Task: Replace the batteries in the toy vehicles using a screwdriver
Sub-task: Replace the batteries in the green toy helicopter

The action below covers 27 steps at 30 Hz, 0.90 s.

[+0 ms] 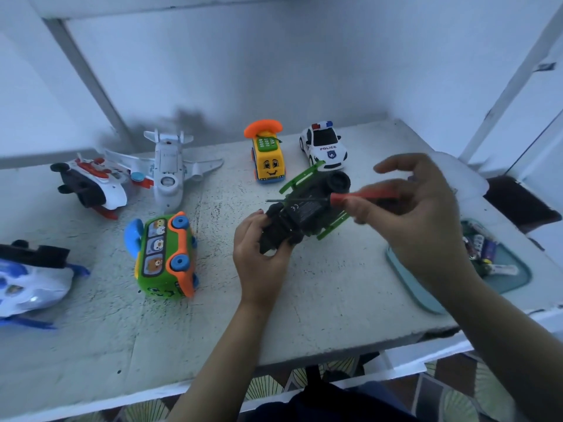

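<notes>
The toy vehicle (304, 213) is black with green rails, and the screwdriver (359, 197) has a red handle. At twelve o'clock the phone car (268, 161) is yellow with an orange handset and green keypad; at one o'clock the police car (324, 146) is white with red-and-blue lights. At eight o'clock the bus (164, 254) is green, orange-trimmed and blue-wheeled, with animal-face panels, on an off-white, black-speckled table (213, 330).

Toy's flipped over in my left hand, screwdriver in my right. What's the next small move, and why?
Probably tilt the screwdriver and set its tip on the underside's cover screw. The left hand grips the black-and-green toy underside up. The right hand pinches the red handle, with the shaft lying flat across it. The screw is too small to see.
</notes>
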Available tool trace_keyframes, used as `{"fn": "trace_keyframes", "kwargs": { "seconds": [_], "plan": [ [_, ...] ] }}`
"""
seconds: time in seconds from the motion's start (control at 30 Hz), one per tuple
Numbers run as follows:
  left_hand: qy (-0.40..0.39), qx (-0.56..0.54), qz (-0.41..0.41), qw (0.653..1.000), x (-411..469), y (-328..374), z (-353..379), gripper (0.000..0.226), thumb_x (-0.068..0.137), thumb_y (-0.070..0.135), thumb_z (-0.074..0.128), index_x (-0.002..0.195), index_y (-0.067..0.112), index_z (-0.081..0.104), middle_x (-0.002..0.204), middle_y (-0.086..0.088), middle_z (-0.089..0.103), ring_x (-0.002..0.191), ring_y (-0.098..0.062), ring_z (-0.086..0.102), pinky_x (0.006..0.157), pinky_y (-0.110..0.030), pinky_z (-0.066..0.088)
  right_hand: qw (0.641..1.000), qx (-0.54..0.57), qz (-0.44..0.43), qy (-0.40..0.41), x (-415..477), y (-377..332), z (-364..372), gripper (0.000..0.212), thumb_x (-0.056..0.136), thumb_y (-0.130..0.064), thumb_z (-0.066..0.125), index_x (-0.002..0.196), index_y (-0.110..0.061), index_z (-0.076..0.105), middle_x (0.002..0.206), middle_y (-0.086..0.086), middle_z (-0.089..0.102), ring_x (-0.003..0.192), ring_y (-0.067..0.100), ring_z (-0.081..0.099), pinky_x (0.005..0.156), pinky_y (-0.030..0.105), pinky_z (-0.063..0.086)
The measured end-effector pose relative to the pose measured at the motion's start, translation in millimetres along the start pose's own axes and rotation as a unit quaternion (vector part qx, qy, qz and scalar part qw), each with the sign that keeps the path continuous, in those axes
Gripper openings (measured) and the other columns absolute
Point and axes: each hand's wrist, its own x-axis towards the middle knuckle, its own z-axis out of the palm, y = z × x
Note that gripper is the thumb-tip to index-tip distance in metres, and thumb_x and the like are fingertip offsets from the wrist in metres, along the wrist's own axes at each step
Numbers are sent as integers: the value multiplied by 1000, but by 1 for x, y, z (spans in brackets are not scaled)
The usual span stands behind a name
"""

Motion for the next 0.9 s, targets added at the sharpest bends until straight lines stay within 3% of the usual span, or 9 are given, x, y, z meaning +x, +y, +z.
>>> {"fn": "trace_keyframes", "kwargs": {
  "seconds": [0.07, 0.17, 0.27, 0.37, 0.5, 0.7, 0.9],
  "plan": [
    [-19, -1, 10, 1000, -1, 2, 1, 47, 70, 30, 73, 104, -1, 68, 105, -1, 61, 104, -14, 55, 89, -35, 52, 996, 80, -1, 51, 5, -5, 5, 55, 57, -35, 78, 100, -14, 51, 82, 5, 74, 79, 20, 72, 78, 32, 58],
    [-30, 10, 8, 999, -2, -2, 2, 45, 67, 19, 78, 105, -3, 68, 106, -8, 65, 106, -20, 58, 89, -44, 54, 986, 138, -13, 89, 14, -9, 9, 35, 70, -25, 72, 95, -10, 52, 81, 2, 74, 72, 23, 72, 77, 39, 59],
    [-27, 6, 9, 1000, -1, -2, 2, 45, 66, 18, 78, 104, -4, 68, 106, -9, 65, 106, -22, 59, 88, -46, 55, 988, 131, -35, 79, 20, -8, 13, 16, 86, -16, 64, 96, -7, 55, 81, 0, 73, 69, 30, 69, 70, 39, 59],
    [-28, 9, 11, 1000, -1, -1, 2, 46, 66, 20, 78, 104, -4, 68, 106, -9, 66, 106, -21, 59, 89, -41, 54, 988, 102, -99, 55, 21, -10, 19, 6, 92, -13, 59, 97, -13, 54, 88, 0, 71, 76, 32, 69, 73, 39, 59],
    [-29, 9, 15, 999, 0, -1, 2, 46, 66, 21, 79, 104, -3, 68, 107, -1, 62, 106, -17, 57, 91, -36, 52, 979, 70, -185, 52, 22, -15, 28, 11, 93, -9, 56, 99, -16, 49, 108, 8, 66, 82, 28, 69, 76, 39, 58],
    [-28, 14, 11, 999, -2, 1, 1, 46, 66, 21, 78, 105, -2, 68, 106, -9, 66, 106, -21, 58, 91, -40, 54, 976, 19, -218, 22, 26, -10, 36, 13, 93, -18, 56, 100, -15, 47, 107, 6, 67, 85, 25, 70, 70, 48, 57],
    [-25, 9, 17, 999, -1, 0, 1, 47, 65, 22, 79, 105, -1, 68, 106, 2, 60, 105, -16, 56, 92, -32, 51, 975, 5, -220, 12, 28, -5, 39, 14, 93, -18, 56, 102, -11, 48, 108, 6, 67, 81, 28, 69, 69, 47, 57]
  ]
}}
